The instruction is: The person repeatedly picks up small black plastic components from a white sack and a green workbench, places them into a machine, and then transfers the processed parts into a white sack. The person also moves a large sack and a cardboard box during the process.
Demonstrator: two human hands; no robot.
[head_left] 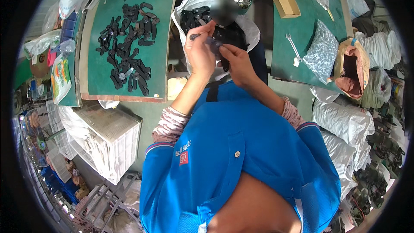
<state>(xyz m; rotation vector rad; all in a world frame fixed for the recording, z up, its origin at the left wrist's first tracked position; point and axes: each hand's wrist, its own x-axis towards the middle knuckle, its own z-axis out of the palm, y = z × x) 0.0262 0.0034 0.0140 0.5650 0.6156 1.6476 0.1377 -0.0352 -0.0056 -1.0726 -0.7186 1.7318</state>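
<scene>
My two hands are raised close together over an open white sack (183,6) that holds several black parts. My left hand (200,56) is closed around a small black plastic part, and a dark rounded end (195,36) sticks out by its thumb side. My right hand (238,62) pinches a dark piece (214,46) between thumb and fingers, right beside the left palm. Whether both hands grip one and the same part, I cannot tell. Below the right fingers another dark end (225,64) shows. A blurred round patch hides some of the sack just beyond my hands.
On the left green table (99,86) lies a spread pile of black elongated parts (129,60). The right green table (282,64) carries a wrench (293,46), a cardboard box (286,5), a clear plastic bag (321,49) and a brown paper sack (351,69). A white crate (114,146) stands lower left.
</scene>
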